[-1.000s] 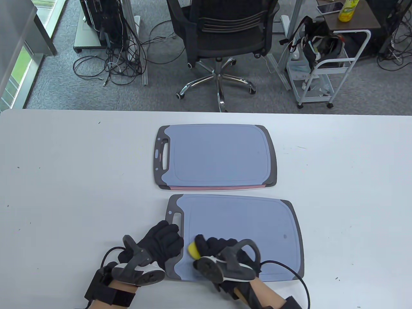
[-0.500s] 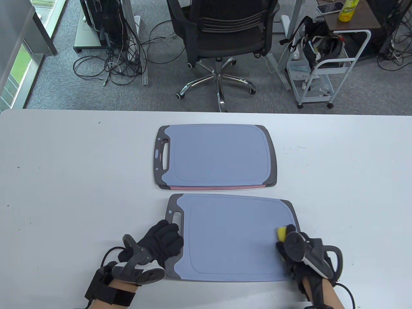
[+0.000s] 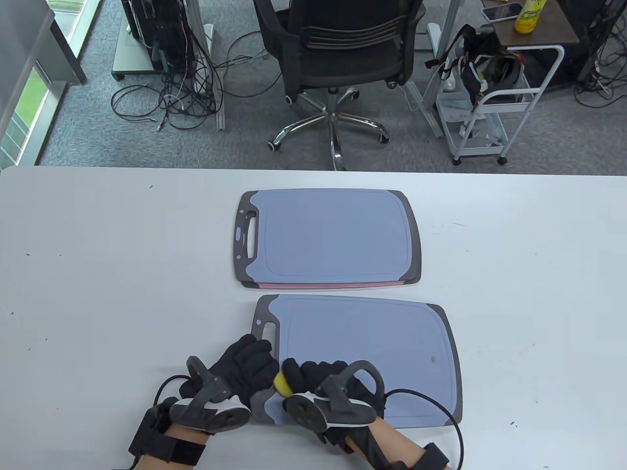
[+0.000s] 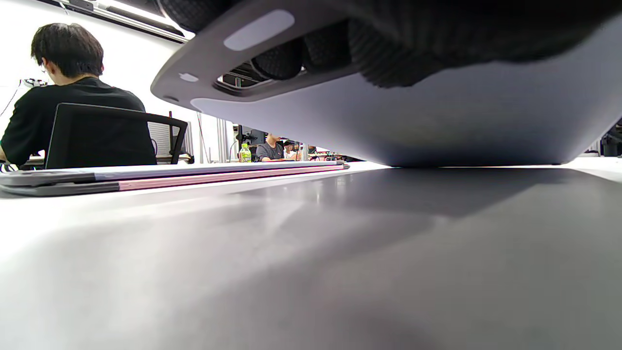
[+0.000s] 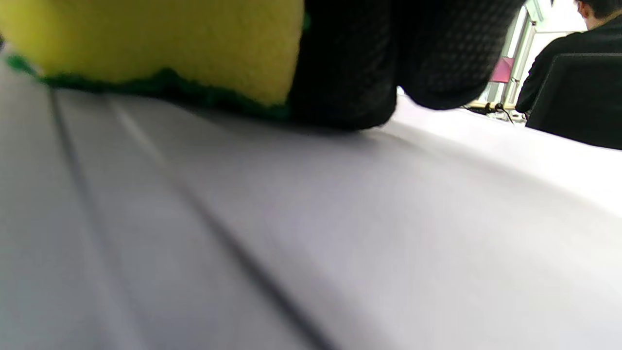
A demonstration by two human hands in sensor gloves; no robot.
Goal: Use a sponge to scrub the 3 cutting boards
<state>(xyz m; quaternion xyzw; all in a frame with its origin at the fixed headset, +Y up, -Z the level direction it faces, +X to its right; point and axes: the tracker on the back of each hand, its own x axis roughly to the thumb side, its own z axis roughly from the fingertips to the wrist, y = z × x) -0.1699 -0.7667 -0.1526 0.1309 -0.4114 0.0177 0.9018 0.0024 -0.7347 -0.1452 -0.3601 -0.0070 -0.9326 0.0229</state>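
Observation:
The near blue-grey cutting board (image 3: 362, 342) lies in front of me. My left hand (image 3: 247, 362) grips its handle end, fingers on top; in the left wrist view that end of the cutting board (image 4: 437, 126) stands a little off the table, fingers (image 4: 282, 58) showing through the slot. My right hand (image 3: 306, 374) holds a yellow sponge (image 3: 280, 382) at the board's near left corner. In the right wrist view the sponge (image 5: 146, 43) presses its green side on the board (image 5: 291, 218). Farther back lies a second blue board (image 3: 333, 235) stacked on a pink one (image 3: 333, 284).
The white table (image 3: 98, 293) stretches wide on both sides of the boards. Beyond its far edge stand an office chair (image 3: 338, 54), a white trolley (image 3: 494, 103) and loose floor cables (image 3: 171, 103). People sit in the background of both wrist views.
My right hand swept the sponge from the near board's left side to its right edge, then back to the near left corner. The left hand and the boards stayed put.

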